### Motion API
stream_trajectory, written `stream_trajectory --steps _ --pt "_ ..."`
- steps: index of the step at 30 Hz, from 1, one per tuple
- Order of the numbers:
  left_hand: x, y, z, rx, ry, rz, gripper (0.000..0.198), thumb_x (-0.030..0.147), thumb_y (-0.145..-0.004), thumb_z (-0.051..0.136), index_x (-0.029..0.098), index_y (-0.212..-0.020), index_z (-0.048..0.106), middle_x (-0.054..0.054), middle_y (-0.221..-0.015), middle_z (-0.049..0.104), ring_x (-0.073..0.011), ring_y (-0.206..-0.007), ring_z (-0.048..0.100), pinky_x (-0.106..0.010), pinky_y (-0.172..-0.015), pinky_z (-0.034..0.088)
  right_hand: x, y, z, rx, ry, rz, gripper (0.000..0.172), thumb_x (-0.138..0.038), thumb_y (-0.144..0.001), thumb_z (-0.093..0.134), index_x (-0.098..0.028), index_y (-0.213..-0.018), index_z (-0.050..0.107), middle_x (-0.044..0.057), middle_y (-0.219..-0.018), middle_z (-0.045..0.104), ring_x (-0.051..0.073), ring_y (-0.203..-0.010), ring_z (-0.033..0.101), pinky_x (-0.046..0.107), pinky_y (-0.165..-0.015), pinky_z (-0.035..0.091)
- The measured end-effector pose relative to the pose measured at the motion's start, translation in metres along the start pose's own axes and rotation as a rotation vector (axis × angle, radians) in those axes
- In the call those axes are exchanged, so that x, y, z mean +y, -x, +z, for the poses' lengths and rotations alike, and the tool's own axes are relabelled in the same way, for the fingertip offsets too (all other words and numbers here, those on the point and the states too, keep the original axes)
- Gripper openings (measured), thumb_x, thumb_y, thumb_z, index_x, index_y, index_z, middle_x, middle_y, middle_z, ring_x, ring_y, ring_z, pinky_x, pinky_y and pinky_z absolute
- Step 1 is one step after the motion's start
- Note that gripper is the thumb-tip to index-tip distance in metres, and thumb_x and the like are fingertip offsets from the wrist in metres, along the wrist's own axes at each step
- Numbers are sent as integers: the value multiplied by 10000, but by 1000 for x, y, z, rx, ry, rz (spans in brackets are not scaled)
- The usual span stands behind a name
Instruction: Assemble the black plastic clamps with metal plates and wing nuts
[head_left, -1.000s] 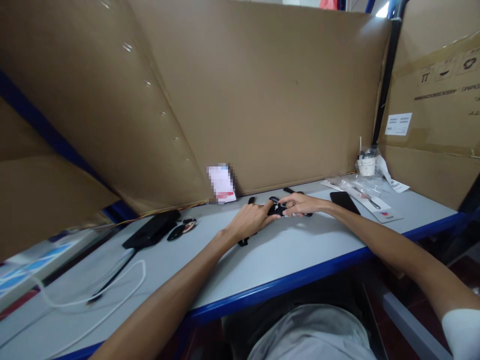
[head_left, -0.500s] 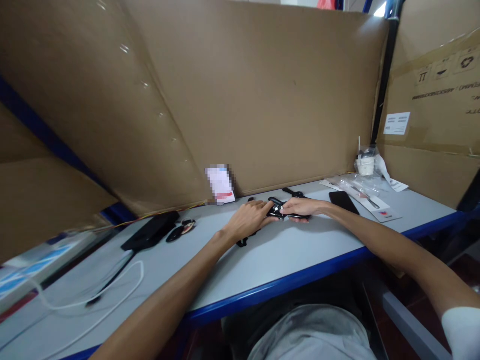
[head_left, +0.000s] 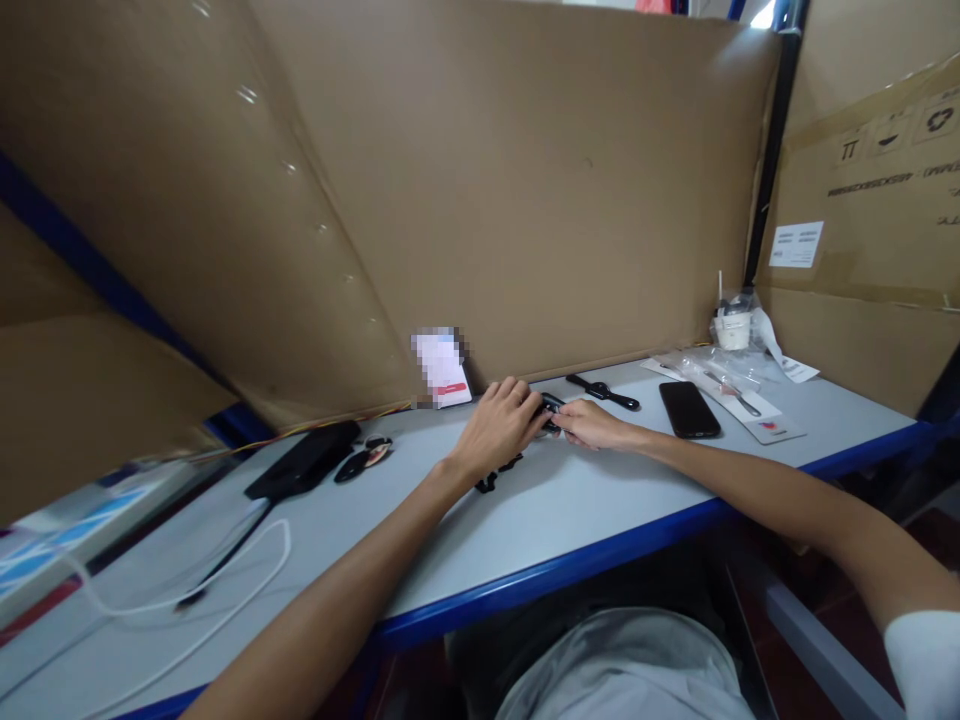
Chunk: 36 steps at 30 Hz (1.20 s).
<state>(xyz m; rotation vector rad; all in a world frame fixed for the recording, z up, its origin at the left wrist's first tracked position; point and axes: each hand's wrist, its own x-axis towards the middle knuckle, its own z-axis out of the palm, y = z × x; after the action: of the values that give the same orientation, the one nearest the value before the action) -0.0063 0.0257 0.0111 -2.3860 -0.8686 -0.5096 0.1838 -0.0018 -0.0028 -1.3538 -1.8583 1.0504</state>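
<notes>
Both of my hands meet over the middle of the tabletop around a small glossy black object (head_left: 551,403), most of it hidden by fingers; its exact kind is unclear. My left hand (head_left: 501,418) is closed on its left side, back of the hand upward. From the right, my right hand (head_left: 589,424) pinches it between thumb and fingers. Black pieces (head_left: 489,482) stick out below my left hand, partly covered by it. Behind my right hand lies a black watch-like strap with a round centre (head_left: 602,389), flat and untouched.
A black phone (head_left: 688,410) lies to the right, near a plastic-wrapped card (head_left: 769,428) and a bagged cup (head_left: 733,328). A lit phone (head_left: 444,370) leans on the cardboard wall (head_left: 525,200). Leftward are sunglasses (head_left: 363,461), a black box (head_left: 306,462) and a white cable (head_left: 281,550).
My right hand has drawn slightly left, uncovering more of the strap behind it. The black object has turned and is more hidden between my fingers. My left hand is more arched.
</notes>
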Motion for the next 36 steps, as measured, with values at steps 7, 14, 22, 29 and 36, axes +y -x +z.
stream_trajectory --steps 7,14,22,29,36 --pt "15 -4 -1 -143 -20 -44 305 301 -1046 360 174 -953 621 -129 -919 661 -280 -940 607 -375 -792 419 6 -3 12 126 136 -93 370 -232 -1025 461 -174 -665 524 -6 -574 533 135 -608 533 235 -606 350" --pt "17 -1 -4 -305 67 -174 267 308 -1046 340 178 -1123 560 -125 -952 726 -275 -791 691 -326 -609 359 5 -2 11 156 100 -18 341 -229 -1014 464 -165 -689 544 -3 -574 535 133 -585 527 236 -607 364" --pt "19 2 0 -187 200 -147 212 290 -1020 386 225 -1099 571 -80 -1081 702 -242 -883 687 -311 -631 383 8 -3 13 155 25 -3 330 -215 -1007 451 -171 -689 530 -28 -522 480 105 -500 465 219 -531 327" --pt "18 1 1 -149 230 -263 250 263 -994 429 212 -1214 538 -77 -1050 702 -241 -913 671 -313 -658 402 5 0 12 135 9 -6 316 -210 -1007 448 -174 -702 524 -27 -530 487 112 -507 470 220 -533 329" --pt "19 2 0 -128 278 -134 200 271 -1000 418 222 -994 612 -71 -1001 689 -223 -926 658 -301 -663 411 5 -1 12 139 48 -8 305 -179 -988 454 -171 -696 541 -24 -541 485 114 -519 470 226 -560 338"
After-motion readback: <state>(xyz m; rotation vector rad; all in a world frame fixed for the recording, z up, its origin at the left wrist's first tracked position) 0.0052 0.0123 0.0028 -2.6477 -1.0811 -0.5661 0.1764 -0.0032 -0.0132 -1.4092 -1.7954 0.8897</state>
